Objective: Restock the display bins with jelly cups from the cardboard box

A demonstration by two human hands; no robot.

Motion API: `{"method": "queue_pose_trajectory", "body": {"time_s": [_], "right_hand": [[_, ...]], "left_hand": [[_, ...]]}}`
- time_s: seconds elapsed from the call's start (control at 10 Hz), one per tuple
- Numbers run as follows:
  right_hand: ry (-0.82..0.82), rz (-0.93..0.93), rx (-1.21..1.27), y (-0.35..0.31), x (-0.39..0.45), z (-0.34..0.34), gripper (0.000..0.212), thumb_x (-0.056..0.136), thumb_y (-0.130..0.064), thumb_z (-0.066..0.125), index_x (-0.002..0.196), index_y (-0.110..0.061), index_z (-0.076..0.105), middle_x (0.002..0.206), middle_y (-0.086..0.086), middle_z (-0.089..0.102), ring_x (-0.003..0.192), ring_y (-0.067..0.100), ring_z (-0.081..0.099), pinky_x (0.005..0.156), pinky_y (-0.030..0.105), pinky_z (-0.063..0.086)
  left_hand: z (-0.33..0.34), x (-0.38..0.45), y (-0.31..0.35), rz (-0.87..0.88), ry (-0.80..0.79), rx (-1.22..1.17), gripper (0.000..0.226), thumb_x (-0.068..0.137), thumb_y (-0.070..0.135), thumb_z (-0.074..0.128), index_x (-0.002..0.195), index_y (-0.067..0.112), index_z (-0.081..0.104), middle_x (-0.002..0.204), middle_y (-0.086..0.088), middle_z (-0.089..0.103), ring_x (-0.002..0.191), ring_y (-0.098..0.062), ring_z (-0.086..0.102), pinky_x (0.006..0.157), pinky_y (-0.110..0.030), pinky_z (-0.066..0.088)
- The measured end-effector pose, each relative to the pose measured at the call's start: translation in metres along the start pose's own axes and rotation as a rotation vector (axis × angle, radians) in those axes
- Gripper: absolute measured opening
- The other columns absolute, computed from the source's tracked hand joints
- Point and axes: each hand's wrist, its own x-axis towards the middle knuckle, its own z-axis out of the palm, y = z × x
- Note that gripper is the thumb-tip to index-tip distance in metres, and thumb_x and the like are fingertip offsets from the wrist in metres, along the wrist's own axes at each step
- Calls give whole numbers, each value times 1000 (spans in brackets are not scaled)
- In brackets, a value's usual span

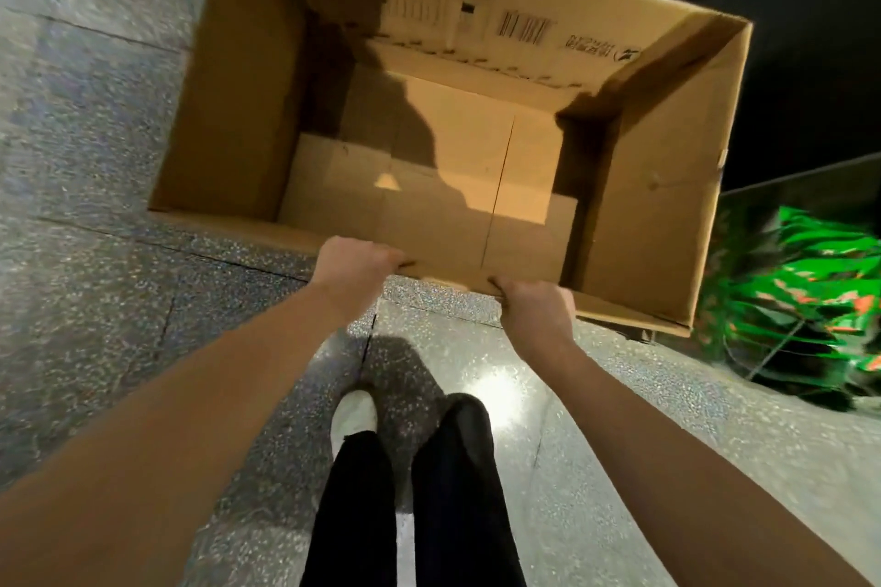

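Observation:
A large open cardboard box [238,110] fills the upper middle of the head view, above a speckled stone floor. Its inside is bare brown cardboard; no jelly cups show in it. My left hand [350,269] grips the box's near rim, fingers curled over the edge. My right hand [536,305] grips the same rim a little to the right. A clear display bin [763,205] with green and orange packets stands at the right, beside the box.
The grey speckled floor [95,276] spreads to the left and below. My legs in black trousers and a white shoe [355,412] are under the box's near edge. A dark fixture [786,14] rises at the upper right.

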Motion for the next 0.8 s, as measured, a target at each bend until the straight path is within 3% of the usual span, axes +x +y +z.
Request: {"method": "queue_pose_trajectory", "body": {"time_s": [0.1, 0.2, 0.4, 0.5, 0.6, 0.7, 0.8], "right_hand": [[-30, 35, 29, 18, 17, 15, 44, 91, -2, 49, 129, -24, 54, 100, 3, 71, 88, 21, 66, 75, 27, 51], [-52, 44, 39, 23, 34, 28, 45, 94, -4, 47, 131, -29, 52, 104, 2, 71, 93, 21, 66, 75, 25, 49], [-73, 43, 1, 33, 52, 44, 40, 96, -10, 47, 129, -32, 51, 104, 0, 70, 90, 20, 66, 80, 32, 53], [-112, 63, 35, 31, 51, 34, 36, 95, -13, 53, 128, -28, 54, 109, 0, 69, 95, 20, 65, 80, 31, 52], [-303, 75, 169, 24, 47, 8, 49, 88, -10, 64, 133, -17, 49, 124, 5, 62, 111, 24, 59, 92, 37, 50], [-394, 6, 176, 20, 29, -41, 51, 90, -14, 63, 137, -13, 45, 135, 8, 55, 120, 26, 53, 100, 37, 44], [-332, 8, 217, 18, 1, -105, 40, 96, -17, 53, 136, -14, 48, 138, 7, 51, 124, 25, 49, 101, 36, 40]], "left_hand": [[22, 30, 5, -13, -30, -3, 42, 100, 21, 45, 136, 43, 43, 88, 12, 65, 66, -7, 58, 51, -19, 37], [37, 50, 5, -30, -65, 27, 37, 100, 24, 45, 134, 38, 45, 79, 12, 60, 55, -3, 47, 45, -16, 30], [49, 67, 6, 13, -60, 42, 39, 98, 16, 47, 133, 34, 47, 73, 10, 56, 54, -4, 48, 43, -16, 32], [42, 65, 11, -11, -134, -5, 51, 95, 3, 47, 140, 25, 41, 76, 6, 57, 54, -7, 46, 44, -17, 33], [13, 53, 18, -22, -216, -209, 43, 96, 12, 48, 139, 21, 44, 84, 5, 59, 56, -6, 48, 45, -17, 33], [-29, 28, 31, 19, -206, -317, 39, 96, 21, 52, 135, 24, 49, 103, 3, 67, 63, -6, 54, 45, -16, 35], [-86, 2, 45, -7, -171, -401, 35, 99, 22, 46, 133, 22, 51, 117, -6, 65, 74, -13, 58, 53, -18, 41]]}}
